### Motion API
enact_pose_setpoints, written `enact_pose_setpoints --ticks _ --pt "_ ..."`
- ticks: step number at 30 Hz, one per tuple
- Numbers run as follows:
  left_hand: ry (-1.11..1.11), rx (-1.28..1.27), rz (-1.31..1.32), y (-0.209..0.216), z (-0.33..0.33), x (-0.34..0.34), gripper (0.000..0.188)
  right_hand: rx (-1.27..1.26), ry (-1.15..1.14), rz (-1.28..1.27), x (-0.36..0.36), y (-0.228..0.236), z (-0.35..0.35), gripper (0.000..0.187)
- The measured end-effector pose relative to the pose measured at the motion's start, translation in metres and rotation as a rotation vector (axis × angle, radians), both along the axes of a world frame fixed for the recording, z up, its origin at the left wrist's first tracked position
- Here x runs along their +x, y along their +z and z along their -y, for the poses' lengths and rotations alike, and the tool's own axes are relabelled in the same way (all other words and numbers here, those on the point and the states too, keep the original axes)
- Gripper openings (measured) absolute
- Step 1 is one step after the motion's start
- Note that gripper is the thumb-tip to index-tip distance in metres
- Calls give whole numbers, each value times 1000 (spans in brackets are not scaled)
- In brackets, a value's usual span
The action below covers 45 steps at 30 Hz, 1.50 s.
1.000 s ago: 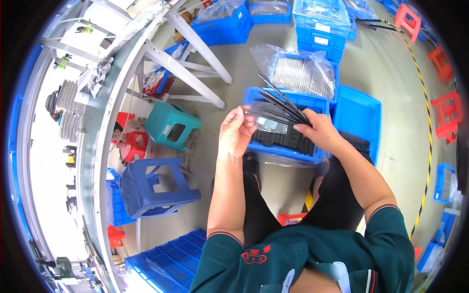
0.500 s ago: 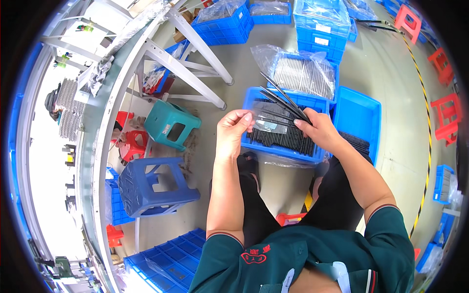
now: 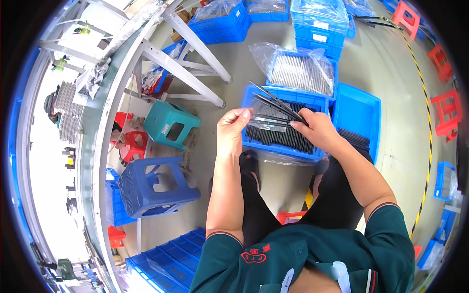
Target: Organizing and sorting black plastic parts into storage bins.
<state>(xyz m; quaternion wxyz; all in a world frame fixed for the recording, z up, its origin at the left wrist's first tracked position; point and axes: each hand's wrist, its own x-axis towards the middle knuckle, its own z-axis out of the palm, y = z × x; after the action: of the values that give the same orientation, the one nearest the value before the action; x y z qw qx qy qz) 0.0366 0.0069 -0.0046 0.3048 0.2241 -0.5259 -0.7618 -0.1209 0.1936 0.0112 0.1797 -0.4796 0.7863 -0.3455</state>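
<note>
Black rods [image 3: 294,115] tipped leftward, right hand [image 3: 318,130] angled inward, grip pinching them; left hand [image 3: 230,130] upright, grip pressed together

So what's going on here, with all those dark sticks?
A person in a dark green short-sleeved shirt is handling slim black rods. The bare right hand grips a fanned bunch near one end; the bare left hand is at the far tips of the lower ones, though whether it pinches them is unclear. They are above an open blue plastic bin holding more black rods. Beyond it are thin silvery rods in another blue bin.
</note>
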Motion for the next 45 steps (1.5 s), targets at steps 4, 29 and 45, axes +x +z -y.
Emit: enact_pose_setpoints --ticks 4,29,45 --pt "-11 15 -42 0 -3 -3 14 -15 -3 -10 0 -3 -1 31" --pt "-419 493 -239 7 2 2 14 -34 61 -21 -3 -3 -2 28" --pt "-321 456 -252 -3 2 2 12 -46 51 -101 -4 -3 -2 28"
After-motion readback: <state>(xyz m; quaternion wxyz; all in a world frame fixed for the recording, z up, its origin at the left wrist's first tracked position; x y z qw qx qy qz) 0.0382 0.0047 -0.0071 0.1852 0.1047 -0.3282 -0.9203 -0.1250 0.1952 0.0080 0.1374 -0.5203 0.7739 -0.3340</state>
